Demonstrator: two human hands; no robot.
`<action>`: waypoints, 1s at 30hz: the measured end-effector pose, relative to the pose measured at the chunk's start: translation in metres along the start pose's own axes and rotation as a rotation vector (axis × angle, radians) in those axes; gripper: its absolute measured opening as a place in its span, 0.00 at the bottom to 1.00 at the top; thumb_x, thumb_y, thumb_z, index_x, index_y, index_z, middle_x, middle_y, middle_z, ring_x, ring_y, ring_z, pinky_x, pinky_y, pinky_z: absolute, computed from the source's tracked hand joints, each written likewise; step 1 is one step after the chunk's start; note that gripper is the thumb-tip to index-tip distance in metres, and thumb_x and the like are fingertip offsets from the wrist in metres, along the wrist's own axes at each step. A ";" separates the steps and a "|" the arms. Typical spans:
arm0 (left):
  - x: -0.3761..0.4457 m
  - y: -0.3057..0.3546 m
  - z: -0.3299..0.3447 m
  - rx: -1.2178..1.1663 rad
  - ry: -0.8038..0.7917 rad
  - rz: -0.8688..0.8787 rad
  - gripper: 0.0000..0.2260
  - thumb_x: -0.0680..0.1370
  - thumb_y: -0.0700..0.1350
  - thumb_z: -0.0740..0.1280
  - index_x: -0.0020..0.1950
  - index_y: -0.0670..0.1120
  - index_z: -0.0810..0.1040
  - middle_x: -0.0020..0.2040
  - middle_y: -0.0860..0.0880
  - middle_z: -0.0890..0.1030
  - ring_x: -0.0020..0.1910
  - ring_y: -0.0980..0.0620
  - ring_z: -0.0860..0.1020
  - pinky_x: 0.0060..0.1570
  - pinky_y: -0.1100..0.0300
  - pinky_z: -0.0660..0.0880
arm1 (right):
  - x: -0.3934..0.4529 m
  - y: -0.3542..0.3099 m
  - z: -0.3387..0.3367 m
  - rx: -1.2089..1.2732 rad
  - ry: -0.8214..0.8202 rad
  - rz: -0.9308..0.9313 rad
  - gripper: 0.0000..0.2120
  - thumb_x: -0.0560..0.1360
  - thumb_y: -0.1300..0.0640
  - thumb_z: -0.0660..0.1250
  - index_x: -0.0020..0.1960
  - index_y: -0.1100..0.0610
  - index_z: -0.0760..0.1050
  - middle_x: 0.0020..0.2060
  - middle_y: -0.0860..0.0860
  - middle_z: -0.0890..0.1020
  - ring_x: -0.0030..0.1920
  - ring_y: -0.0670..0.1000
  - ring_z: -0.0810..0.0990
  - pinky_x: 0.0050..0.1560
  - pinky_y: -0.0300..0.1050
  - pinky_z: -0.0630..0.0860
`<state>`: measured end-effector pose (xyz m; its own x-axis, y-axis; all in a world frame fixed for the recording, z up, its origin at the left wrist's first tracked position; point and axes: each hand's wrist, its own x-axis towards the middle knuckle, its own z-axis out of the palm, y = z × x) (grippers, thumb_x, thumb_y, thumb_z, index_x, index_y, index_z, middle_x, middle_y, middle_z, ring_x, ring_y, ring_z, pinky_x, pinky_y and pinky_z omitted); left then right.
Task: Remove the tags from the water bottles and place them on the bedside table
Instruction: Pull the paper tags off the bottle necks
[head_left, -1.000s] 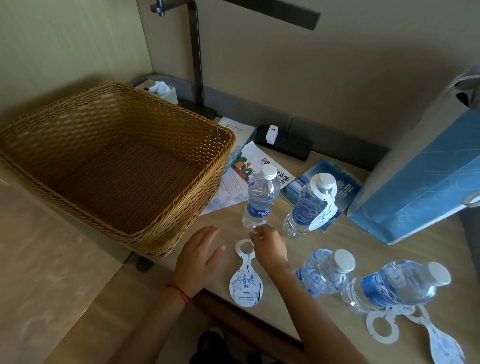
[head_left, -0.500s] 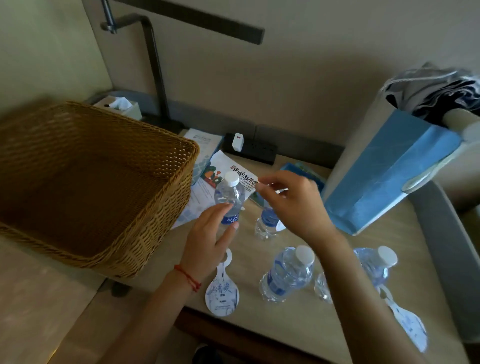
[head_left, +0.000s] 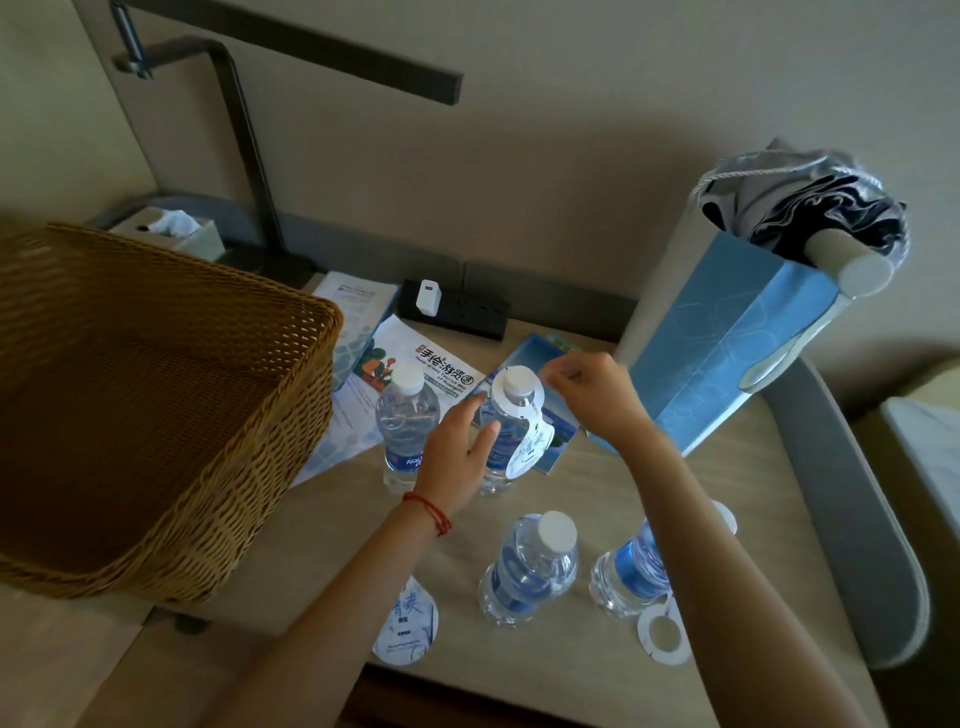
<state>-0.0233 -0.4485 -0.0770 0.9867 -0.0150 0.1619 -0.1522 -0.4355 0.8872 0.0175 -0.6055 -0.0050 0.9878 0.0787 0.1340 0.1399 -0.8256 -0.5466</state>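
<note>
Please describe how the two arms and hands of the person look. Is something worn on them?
Both forearms are bare, with no sleeves in view. The left hand has a thin red string bracelet at its wrist. The right hand shows no bracelet, watch or glove.

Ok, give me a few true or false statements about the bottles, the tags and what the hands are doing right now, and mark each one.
1. Four water bottles are on the table. True.
2. The tagged bottle still has its tag round its neck. True.
3. The left hand grips the wicker basket. False: it rests against the tagged bottle.
4. The right hand is beside the tag's ring near the cap, fingers curled. True; whether it pinches the ring I cannot tell.
5. The upright bottle left of it also wears a tag. False: its neck is bare.
6. No loose tag lies on the table. False: a loose tag lies near the front edge.
</note>
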 end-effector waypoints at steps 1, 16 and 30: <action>0.002 -0.001 0.002 -0.026 -0.007 -0.018 0.19 0.79 0.43 0.61 0.69 0.41 0.66 0.68 0.42 0.70 0.67 0.46 0.68 0.65 0.49 0.69 | 0.003 0.002 0.003 0.011 -0.021 0.016 0.11 0.76 0.62 0.61 0.46 0.64 0.81 0.46 0.59 0.84 0.40 0.57 0.79 0.45 0.48 0.76; 0.010 -0.011 0.009 -0.126 -0.036 -0.045 0.22 0.77 0.42 0.63 0.70 0.43 0.64 0.69 0.44 0.69 0.67 0.50 0.68 0.60 0.62 0.67 | 0.011 0.004 0.011 0.408 -0.020 0.154 0.06 0.75 0.62 0.65 0.46 0.64 0.80 0.35 0.53 0.79 0.30 0.44 0.75 0.31 0.27 0.74; 0.008 -0.013 0.010 -0.113 -0.030 -0.056 0.23 0.77 0.42 0.65 0.70 0.43 0.64 0.68 0.42 0.70 0.67 0.46 0.69 0.63 0.50 0.70 | -0.006 -0.018 -0.004 0.503 0.041 0.051 0.04 0.74 0.62 0.66 0.43 0.58 0.78 0.33 0.42 0.77 0.31 0.32 0.77 0.32 0.25 0.72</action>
<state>-0.0124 -0.4523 -0.0914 0.9948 -0.0212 0.0993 -0.1006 -0.3322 0.9378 0.0091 -0.5936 0.0076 0.9922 0.0150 0.1234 0.1166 -0.4553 -0.8827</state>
